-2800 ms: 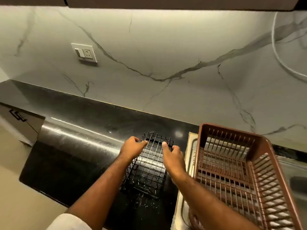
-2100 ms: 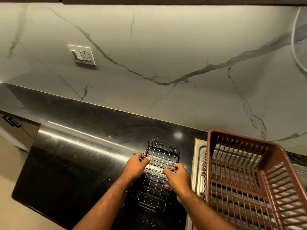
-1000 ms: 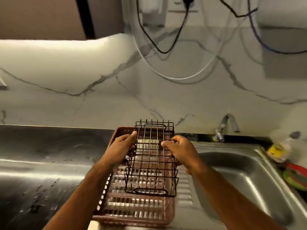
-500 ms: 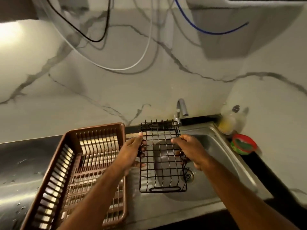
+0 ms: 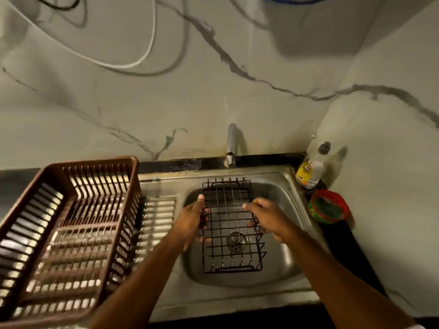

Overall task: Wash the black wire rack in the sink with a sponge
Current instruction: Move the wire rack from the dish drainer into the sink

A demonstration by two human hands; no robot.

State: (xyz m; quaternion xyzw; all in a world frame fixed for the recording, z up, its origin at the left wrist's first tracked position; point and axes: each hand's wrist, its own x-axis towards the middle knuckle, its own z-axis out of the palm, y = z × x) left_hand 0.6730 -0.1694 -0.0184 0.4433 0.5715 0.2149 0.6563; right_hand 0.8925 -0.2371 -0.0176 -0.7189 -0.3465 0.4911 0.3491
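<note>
The black wire rack hangs over the steel sink, bowl side up, with the drain visible through its bars. My left hand grips the rack's left side and my right hand grips its right side. A red and green tub with a dark green scrub pad inside sits on the counter right of the sink. No water runs from the tap.
A brown plastic dish basket fills the draining board to the left of the sink. A dish soap bottle stands in the back right corner. Marble wall lies close behind, with cables hanging above.
Both hands lifted the rack off the black counter at the left, carried it right past the brown basket, and now hold it lower, over the sink bowl.
</note>
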